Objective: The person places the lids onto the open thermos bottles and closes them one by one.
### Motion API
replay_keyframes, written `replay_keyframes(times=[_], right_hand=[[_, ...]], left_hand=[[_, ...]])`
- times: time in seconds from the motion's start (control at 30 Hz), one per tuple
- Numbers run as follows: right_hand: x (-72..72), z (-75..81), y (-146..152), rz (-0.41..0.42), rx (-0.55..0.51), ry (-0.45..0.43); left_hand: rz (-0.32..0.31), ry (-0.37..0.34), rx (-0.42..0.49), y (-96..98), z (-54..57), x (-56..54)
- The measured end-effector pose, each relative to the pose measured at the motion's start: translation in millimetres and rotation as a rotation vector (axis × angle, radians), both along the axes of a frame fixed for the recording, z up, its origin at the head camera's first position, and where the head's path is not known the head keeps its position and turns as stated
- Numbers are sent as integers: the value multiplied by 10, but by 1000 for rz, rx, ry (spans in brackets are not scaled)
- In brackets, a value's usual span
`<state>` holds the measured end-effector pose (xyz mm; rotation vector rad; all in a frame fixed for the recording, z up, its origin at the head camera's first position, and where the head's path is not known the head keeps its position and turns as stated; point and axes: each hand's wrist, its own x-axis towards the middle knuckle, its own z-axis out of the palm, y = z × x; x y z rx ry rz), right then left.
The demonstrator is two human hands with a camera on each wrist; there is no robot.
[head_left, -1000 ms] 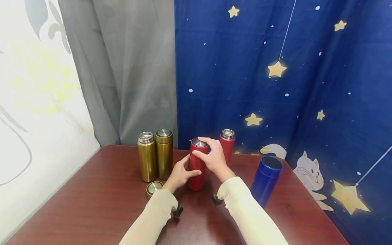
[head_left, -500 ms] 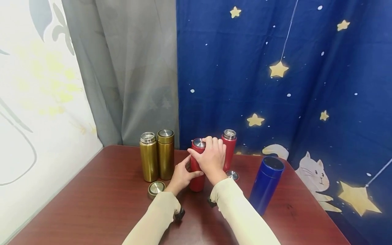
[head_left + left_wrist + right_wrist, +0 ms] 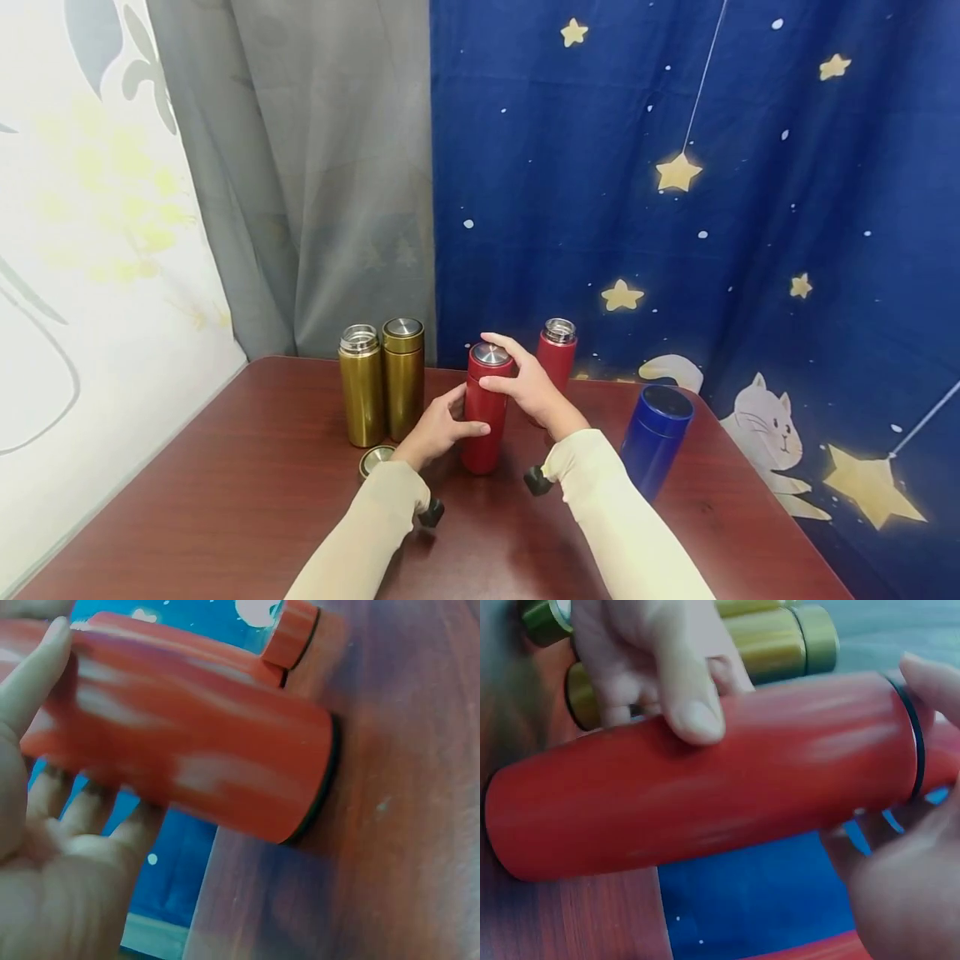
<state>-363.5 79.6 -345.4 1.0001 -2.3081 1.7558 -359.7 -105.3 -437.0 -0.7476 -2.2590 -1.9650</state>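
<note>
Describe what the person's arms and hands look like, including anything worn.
The left hand and right hand wear no gloves. The left sleeve and right sleeve are long, plain pale cream, slightly bunched at the cuffs. A small black boxy left wrist device and a similar right wrist device jut from the cuffs; no cables show.

Sleeved forearms (image 3: 362,527) extended forward, converging; left hand (image 3: 435,431) lower, gripping; right hand (image 3: 531,387) higher, also gripping.

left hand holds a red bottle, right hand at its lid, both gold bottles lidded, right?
Not quite: left hand holds a red bottle, right hand at its lid, but the head view shows only one gold bottle lidded; the other gold bottle is open.
</note>
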Motion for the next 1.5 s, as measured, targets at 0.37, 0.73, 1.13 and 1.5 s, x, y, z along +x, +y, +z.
replay_keyframes(times=[0.37, 0.73, 1.13, 1.5], right_hand=[[-25, 5, 70, 149, -35, -98], [-2, 12, 67, -87, 114, 72], [73, -37, -93, -446, 283, 419], [107, -64, -178, -584, 315, 482]], left_hand=[[-154, -97, 10, -101, 21, -48], [-40, -25, 10, -31, 17, -1], [66, 38, 2, 78, 110, 185], [60, 93, 9, 112, 255, 342]])
